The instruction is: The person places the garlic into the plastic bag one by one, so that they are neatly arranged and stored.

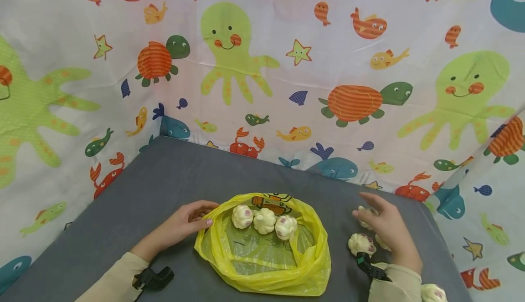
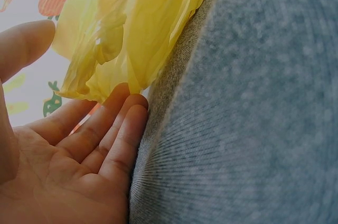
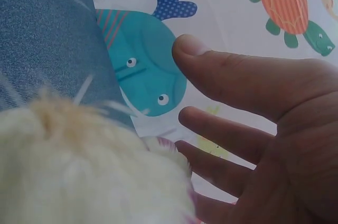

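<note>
A yellow plastic bag (image 1: 262,280) lies spread open on the dark table. Three garlic bulbs (image 1: 264,221) sit in a row inside it, near the far rim. At the bag's left edge is my left hand (image 1: 180,226). In the left wrist view, its fingertips (image 2: 127,100) touch the yellow plastic, while the thumb stands apart. To the right of the bag, my right hand (image 1: 387,229) hovers among loose garlic bulbs with fingers spread, gripping nothing. One loose garlic bulb (image 1: 362,244) lies just left of that wrist; others are partly hidden behind the hand. A blurred garlic bulb (image 3: 90,171) fills the right wrist view's lower left.
Another garlic bulb (image 1: 432,293) lies at the lower right, cut off by the frame. A grey table (image 1: 184,170) carries everything. Behind and at both sides hangs a white curtain (image 1: 262,33) printed with sea animals.
</note>
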Motion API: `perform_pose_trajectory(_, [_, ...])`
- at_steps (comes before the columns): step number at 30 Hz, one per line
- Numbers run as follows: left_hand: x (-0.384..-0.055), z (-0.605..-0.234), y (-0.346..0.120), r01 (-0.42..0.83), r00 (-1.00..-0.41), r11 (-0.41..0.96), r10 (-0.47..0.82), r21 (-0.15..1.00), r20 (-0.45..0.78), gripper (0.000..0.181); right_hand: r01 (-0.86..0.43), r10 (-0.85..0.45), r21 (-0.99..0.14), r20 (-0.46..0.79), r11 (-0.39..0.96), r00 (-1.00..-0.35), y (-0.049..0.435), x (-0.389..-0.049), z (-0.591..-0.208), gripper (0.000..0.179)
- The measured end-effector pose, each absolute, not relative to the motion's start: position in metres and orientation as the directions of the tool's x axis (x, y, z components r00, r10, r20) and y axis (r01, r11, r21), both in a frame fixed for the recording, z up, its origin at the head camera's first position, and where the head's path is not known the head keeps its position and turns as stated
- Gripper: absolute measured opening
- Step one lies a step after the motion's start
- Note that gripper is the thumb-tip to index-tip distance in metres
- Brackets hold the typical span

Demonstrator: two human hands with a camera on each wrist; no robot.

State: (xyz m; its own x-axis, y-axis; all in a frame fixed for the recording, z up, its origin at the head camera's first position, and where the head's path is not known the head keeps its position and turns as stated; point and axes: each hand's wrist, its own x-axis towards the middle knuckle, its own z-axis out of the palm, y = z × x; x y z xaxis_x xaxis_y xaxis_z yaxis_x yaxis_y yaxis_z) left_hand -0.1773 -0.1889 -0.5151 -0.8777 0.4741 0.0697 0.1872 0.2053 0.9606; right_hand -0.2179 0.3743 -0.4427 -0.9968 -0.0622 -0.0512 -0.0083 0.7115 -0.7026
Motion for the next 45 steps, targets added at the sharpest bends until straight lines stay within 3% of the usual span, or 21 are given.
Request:
perform_pose_trajectory(8, [-0.178,-0.516,-0.189,0.194,-0.876,0.208,0.477,0.959,0.074,0.049,0.02,-0.079,-0.703,-0.108,0.711,-0.991,0.373,-0.219,-0.444,0.079])
perform_pose_trajectory(22, [-0.179,-0.516,-0.188,0.186,-0.875,0.201,0.48,0.962,0.069,0.048,-0.047,-0.137,-0.664,-0.085,0.747,-0.987,0.373,-0.221,-0.453,0.07])
perform_pose_trajectory(45, [-0.178,-0.517,-0.189,0.186,-0.873,0.195,0.483,0.963,0.07,0.049,-0.027,-0.133,-0.669,-0.108,0.743,-0.985,0.372,-0.221,-0.455,0.059])
